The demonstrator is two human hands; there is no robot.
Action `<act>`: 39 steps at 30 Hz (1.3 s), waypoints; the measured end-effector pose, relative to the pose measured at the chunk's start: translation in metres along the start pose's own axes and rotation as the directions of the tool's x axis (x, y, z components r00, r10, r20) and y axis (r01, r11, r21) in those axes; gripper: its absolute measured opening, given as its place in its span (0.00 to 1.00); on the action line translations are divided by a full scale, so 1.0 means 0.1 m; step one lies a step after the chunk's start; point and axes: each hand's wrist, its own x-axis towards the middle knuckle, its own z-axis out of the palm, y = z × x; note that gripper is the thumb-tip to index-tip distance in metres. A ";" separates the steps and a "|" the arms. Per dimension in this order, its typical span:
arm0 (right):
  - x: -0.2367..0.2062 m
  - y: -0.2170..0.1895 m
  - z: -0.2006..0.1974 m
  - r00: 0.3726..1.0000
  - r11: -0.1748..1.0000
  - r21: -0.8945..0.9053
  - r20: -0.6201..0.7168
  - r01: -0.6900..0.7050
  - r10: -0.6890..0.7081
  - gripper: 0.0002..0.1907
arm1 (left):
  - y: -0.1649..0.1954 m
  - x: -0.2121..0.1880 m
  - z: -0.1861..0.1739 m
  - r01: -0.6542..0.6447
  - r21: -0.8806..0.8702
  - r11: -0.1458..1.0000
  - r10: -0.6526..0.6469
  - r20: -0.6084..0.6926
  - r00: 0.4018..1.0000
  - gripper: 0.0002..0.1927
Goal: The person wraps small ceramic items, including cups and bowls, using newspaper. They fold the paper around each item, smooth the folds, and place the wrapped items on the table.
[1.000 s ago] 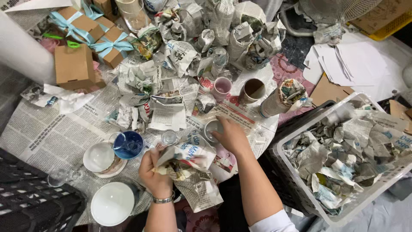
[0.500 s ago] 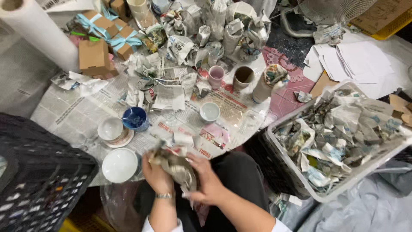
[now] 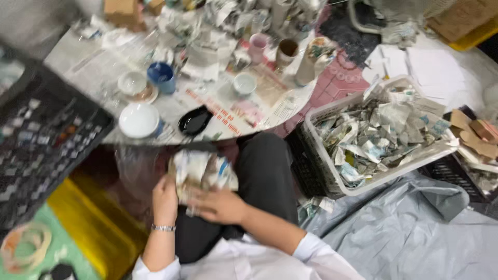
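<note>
1. A bundle wrapped in crumpled newspaper point(image 3: 203, 173) sits low over the person's lap, just below the near edge of the table point(image 3: 104, 78).
2. The left hand point(image 3: 165, 199) grips the bundle from its left side. The fingers curl around the paper, and the wrist wears a silver watch point(image 3: 163, 227).
3. The right hand point(image 3: 220, 206) lies flat on the lower front of the bundle, fingers spread and pressing on the paper. So both hands hold it.
4. Both arms bend in close to the body, with white sleeves at the elbows.
5. The picture is blurry, so I cannot tell what is inside the paper.
6. Under the hands are dark trousers point(image 3: 264, 171), and a clear plastic bag point(image 3: 132, 168) hangs just to the left of the bundle.
7. The table edge is right above the hands. Near that edge are a white bowl point(image 3: 138, 120), a small black dish point(image 3: 195, 122) and a small white cup point(image 3: 244, 84).
8. Farther back are a blue cup point(image 3: 162, 78), a pink cup point(image 3: 257, 47) and many more paper-wrapped things.
9. On the right, near the knee, stands a white basket point(image 3: 332, 179) full of torn paper scraps.
10. On the left is a black crate point(image 3: 41, 140), with a yellow one point(image 3: 93, 228) below it.
11. A grey sheet point(image 3: 415, 233) covers the floor on the right, and there is open room there. The space around the hands is tight.
</note>
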 end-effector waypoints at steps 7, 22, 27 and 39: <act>0.05 -0.38 -0.01 0.910 0.975 -0.021 -0.355 0.223 -0.216 0.19 | 0.42 -0.75 -0.35 -0.698 0.081 0.712 0.567 0.521 0.638 0.11; 0.19 -0.21 -0.31 0.795 0.989 0.137 -0.595 -0.051 0.124 0.26 | 0.19 -0.37 -0.05 -0.507 0.713 0.484 0.373 0.356 0.857 0.33; 0.22 -0.16 -0.43 0.788 0.936 0.171 -0.505 -0.309 0.352 0.45 | 0.08 -0.42 -0.03 -0.570 0.796 0.202 0.327 0.494 0.806 0.44; -0.17 0.31 -0.10 0.840 0.508 0.860 -0.242 -0.046 0.487 0.48 | -0.30 -0.63 -0.56 -0.618 0.744 0.254 0.153 0.600 0.785 0.48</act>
